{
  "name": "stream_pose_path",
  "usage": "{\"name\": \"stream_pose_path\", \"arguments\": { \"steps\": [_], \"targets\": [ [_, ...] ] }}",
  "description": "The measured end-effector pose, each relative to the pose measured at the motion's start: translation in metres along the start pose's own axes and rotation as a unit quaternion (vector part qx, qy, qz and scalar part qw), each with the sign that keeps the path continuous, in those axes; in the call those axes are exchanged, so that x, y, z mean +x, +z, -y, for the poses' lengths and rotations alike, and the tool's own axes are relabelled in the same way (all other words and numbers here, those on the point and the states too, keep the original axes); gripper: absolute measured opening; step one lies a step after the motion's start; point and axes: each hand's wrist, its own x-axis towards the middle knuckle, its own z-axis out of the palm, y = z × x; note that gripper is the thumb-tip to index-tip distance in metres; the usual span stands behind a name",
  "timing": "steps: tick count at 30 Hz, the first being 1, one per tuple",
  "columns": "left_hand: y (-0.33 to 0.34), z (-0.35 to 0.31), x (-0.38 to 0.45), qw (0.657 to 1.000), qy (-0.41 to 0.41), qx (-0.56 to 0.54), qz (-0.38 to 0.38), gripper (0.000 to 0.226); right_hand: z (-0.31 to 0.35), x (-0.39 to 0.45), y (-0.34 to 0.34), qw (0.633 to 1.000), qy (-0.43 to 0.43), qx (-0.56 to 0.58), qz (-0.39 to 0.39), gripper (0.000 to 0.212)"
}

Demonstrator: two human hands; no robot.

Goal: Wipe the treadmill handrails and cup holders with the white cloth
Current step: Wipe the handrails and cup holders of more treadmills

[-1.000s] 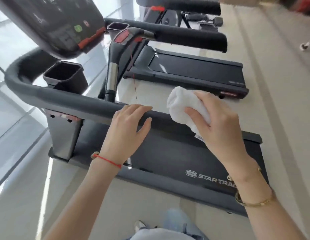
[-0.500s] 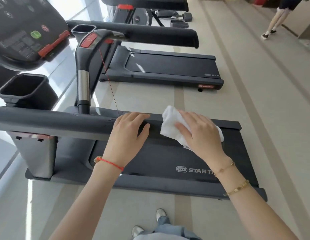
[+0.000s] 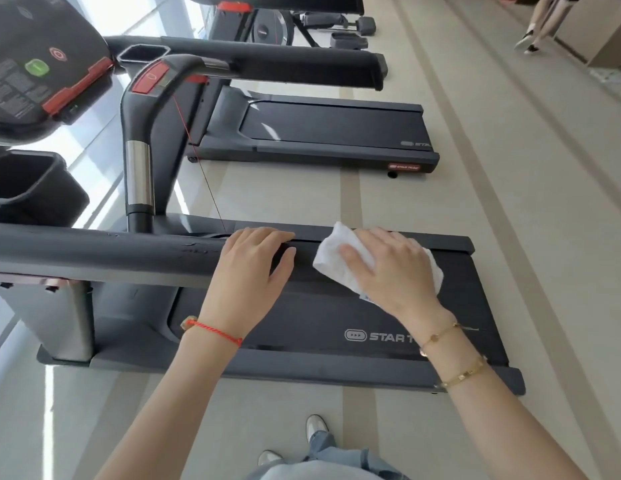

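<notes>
**A:** Listing item one: white cloth [image 3: 340, 263], bunched into a pad, lying on the free end of the near handrail [image 3: 111, 252]. Condition?

**B:** Soft and limp, by the look of its folds; likely very light. It should mould to the rail's round top but slide or unbunch if pressed loosely. Best taken as it is now: palm on top, fingers spread over the wad.

**A:** Item two: right hand [image 3: 394, 268].

**B:** Laid over the cloth, fingers fairly straight, thumb along the cloth's near edge, pressing it down onto the rail (more a press than a pinch, as far as I can tell).

**A:** Item three: left hand [image 3: 248, 275].

**B:** Resting on the same rail just beside the cloth, fingers curved over the far side, thumb out toward the cloth; holding nothing else.

**A:** Item four: handrail itself.

**B:** Stiff, fixed, dark, with scuffed patches; probably padded and grippy enough to drag the cloth.

**A:** Item five: cup holder [image 3: 32, 188].

**B:** Deep black pocket at far left, well apart from both hands; the cloth would need pushing into its corners.
</notes>
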Motion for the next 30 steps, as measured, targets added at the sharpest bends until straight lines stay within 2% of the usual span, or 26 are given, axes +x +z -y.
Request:
{"name": "stream_pose_path", "arguments": {
  "steps": [5,8,10,12,14,16,19,21,22,23,25,26,28,30],
  "targets": [
    [0.018,-0.018,0.011,1.000,0.014,0.000,0.018,0.026,-0.010,-0.017,0.003,0.996,-0.065,0.040,-0.039,0.040],
    [0.025,-0.025,0.014,1.000,0.014,0.011,0.022,0.026,-0.034,-0.021,-0.004,0.989,0.035,0.143,0.002,0.036],
    [0.030,-0.030,0.014,0.999,0.016,0.018,0.025,0.026,-0.044,-0.007,-0.007,0.957,0.125,0.250,0.077,0.039],
    [0.034,-0.033,0.015,0.999,0.014,0.022,0.022,0.026,-0.050,0.010,-0.009,0.920,0.162,0.325,0.147,0.046],
    [0.037,-0.035,0.016,0.999,0.011,0.026,0.025,0.027,-0.053,0.012,-0.008,0.910,0.166,0.344,0.160,0.045],
    [0.039,-0.037,0.015,0.999,0.014,0.029,0.026,0.028,-0.052,-0.005,-0.001,0.934,0.150,0.312,0.086,0.038],
    [0.040,-0.037,0.016,0.999,0.023,0.026,0.020,0.027,-0.044,-0.042,0.012,0.954,0.071,0.288,-0.055,0.026],
    [0.039,-0.036,0.016,0.999,0.026,0.021,0.018,0.024,-0.046,-0.044,0.015,0.951,0.059,0.297,-0.061,0.028],
    [0.039,-0.036,0.017,0.999,0.027,0.018,0.015,0.023,-0.051,-0.038,0.014,0.939,0.089,0.329,-0.040,0.026],
    [0.038,-0.037,0.017,0.999,0.027,0.015,0.014,0.022,-0.056,-0.029,0.011,0.910,0.135,0.391,0.000,0.025],
    [0.038,-0.038,0.017,0.999,0.027,0.010,0.013,0.021,-0.070,-0.015,0.005,0.817,0.206,0.531,0.087,0.027],
    [0.038,-0.038,0.017,0.999,0.029,0.010,0.012,0.020,-0.077,-0.013,0.006,0.782,0.236,0.566,0.107,0.030],
    [0.038,-0.038,0.016,0.999,0.032,0.011,0.003,0.018,-0.078,-0.020,0.009,0.761,0.290,0.570,0.107,0.036],
    [0.039,-0.037,0.015,0.999,0.033,0.011,-0.005,0.018,-0.069,-0.036,0.012,0.765,0.314,0.559,0.061,0.040]
  ]
}}
